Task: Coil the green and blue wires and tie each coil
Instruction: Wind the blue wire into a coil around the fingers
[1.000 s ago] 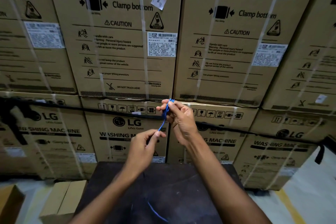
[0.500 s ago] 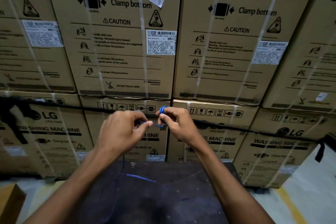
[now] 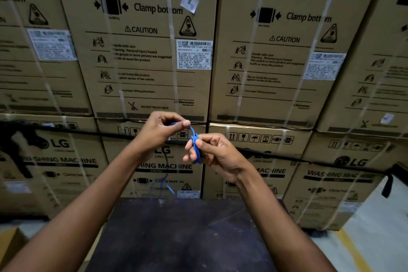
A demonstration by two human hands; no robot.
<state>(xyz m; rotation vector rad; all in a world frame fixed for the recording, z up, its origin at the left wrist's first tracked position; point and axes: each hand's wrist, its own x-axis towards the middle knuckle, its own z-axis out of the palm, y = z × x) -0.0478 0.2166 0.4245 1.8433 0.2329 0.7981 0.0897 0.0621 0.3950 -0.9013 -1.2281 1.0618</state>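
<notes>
The thin blue plastic-coated wire (image 3: 195, 148) is up in the air in front of the person, above the far edge of the dark, scuffed flat tabletop (image 3: 187, 234). Most of it is bunched into a small tight coil wrapped round the fingers of the right hand (image 3: 217, 155), thumb clamped on top to pin the loops. The left hand (image 3: 162, 131) pinches the free run of wire between thumb and curled fingers, just up and left of the coil, with a short taut bit between them. A blurry blue tail dangles below, near the table's far edge.

My take for the wrapping step: keep that thumb pressed down so the loops don't spring open, feed each turn snug beside the last, and save enough tail to cinch round the middle.

No green wire in view that I can spot.

Behind is a wall of strapped brown cardboard boxes (image 3: 152, 51): "LG", "WASHING MACHINE", "BACK", "FRONT", "Clamp bottom", "CAUTION", "Handle with care", "DO NOT TRUCK HERE".
</notes>
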